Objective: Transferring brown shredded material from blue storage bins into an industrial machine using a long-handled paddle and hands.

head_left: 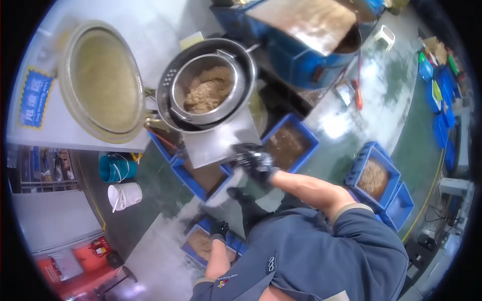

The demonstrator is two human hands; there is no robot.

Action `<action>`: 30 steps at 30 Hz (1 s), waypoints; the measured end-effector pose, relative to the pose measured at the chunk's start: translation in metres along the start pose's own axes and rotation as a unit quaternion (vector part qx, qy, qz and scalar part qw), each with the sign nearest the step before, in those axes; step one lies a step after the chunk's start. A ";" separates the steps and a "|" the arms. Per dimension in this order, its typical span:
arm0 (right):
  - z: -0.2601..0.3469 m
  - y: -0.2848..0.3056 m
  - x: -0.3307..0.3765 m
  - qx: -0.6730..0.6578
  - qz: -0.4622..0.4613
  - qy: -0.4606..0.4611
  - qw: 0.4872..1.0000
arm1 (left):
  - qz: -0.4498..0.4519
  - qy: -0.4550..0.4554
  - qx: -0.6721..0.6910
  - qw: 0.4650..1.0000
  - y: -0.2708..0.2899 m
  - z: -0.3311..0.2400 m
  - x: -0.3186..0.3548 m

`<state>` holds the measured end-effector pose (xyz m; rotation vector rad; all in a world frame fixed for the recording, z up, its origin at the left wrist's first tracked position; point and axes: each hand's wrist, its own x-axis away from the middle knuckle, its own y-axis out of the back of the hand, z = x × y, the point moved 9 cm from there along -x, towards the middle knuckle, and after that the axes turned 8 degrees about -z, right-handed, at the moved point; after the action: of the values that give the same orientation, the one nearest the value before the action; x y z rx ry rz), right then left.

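My right hand [254,162], in a shiny black glove, reaches to the lower right edge of a bare metal plate [203,148]. Its fingers stretch left over that edge; whether they touch it I cannot tell. Above the plate, a round metal machine drum [163,95] surrounds an inner bowl [178,80] holding damp tan, crumbly material [211,90]. My left hand [220,229], also black-gloved, hangs low with fingers apart, beside a blue crate [188,246] of tan material. Nothing shows in its fingers.
A round lid [100,83] stands raised left of the drum. Blue crates [301,148] sit below the plate; another, with tan material [384,175], stands right. A teal bucket [116,168] and white bucket [125,195] are left. A large blue vat [301,55] stands behind.
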<state>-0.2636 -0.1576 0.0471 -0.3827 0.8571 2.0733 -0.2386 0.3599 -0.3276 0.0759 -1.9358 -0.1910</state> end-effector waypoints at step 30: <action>-0.553 0.248 -0.093 0.400 0.024 -0.140 0.905 | 0.009 0.061 -0.126 0.990 -0.258 0.119 0.154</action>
<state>-0.4251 -0.6989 -0.1925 0.3771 1.4342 1.5768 -0.4155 0.0951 -0.2718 -0.0948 -1.7764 -0.4085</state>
